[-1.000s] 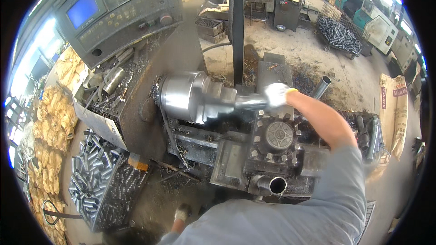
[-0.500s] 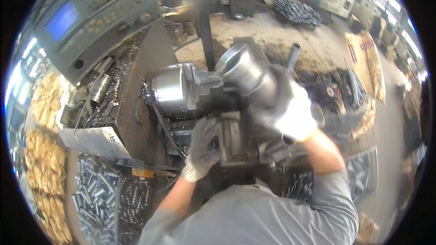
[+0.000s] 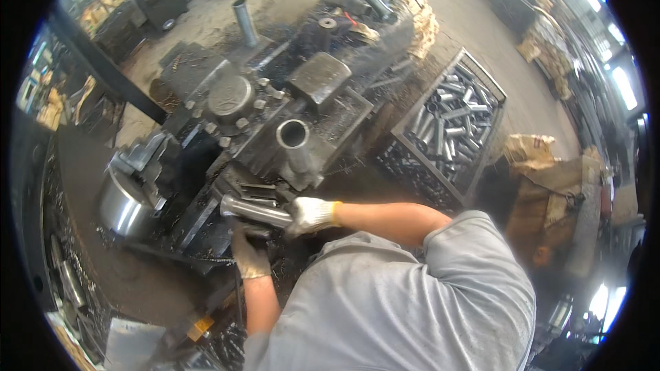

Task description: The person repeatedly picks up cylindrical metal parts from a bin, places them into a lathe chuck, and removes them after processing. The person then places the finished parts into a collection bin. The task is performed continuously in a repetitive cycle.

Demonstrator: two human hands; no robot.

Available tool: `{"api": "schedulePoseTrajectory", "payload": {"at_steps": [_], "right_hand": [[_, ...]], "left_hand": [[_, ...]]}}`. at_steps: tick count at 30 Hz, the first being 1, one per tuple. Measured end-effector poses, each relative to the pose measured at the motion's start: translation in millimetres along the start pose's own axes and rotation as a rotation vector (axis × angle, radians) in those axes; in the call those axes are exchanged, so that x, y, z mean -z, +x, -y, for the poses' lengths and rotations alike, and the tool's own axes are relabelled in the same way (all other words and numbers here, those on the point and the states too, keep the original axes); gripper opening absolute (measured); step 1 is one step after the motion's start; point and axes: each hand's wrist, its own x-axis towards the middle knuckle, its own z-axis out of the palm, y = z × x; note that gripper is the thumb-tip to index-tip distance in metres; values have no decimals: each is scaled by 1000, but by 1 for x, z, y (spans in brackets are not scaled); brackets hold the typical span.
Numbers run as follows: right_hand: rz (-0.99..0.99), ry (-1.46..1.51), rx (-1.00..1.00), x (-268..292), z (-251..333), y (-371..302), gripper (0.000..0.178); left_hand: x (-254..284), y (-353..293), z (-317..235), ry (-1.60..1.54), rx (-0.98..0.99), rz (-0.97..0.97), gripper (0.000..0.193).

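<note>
My right hand, in a white knit glove, is closed around one end of a shiny metal tube. The tube lies nearly level just in front of my body, its free end pointing left. Close below that free end is my left hand, also gloved; its fingers are smeared and partly hidden, so I cannot tell whether it touches the tube. Beyond my hands stands a lathe with a round bolted tool post. Its shiny chuck sits at the left.
A hollow upright tube stands on the carriage, near a metal block. Another upright pipe rises farther back. At the right a wire crate holds several metal tubes. A dark post slants at the left.
The view has swung right, so the chuck now sits farther left and the crate of tubes shows. My right hand has come down from beside the chuck toward my body; my hands are closer together.
</note>
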Motion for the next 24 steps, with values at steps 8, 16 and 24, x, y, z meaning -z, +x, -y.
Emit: {"api": "schedulePoseTrajectory", "payload": {"at_steps": [8,16,24], "right_hand": [[-490,-304,-381,114,-215,-236,56],[-640,-665,-1056,236,-332,-209,56],[-812,-415,387,171,-45,-108,74]], "left_hand": [[27,-20,-34,181,-127,127,33],[-30,-41,-52,27,71,82,46],[-25,-50,-32,28,85,232,52]]}}
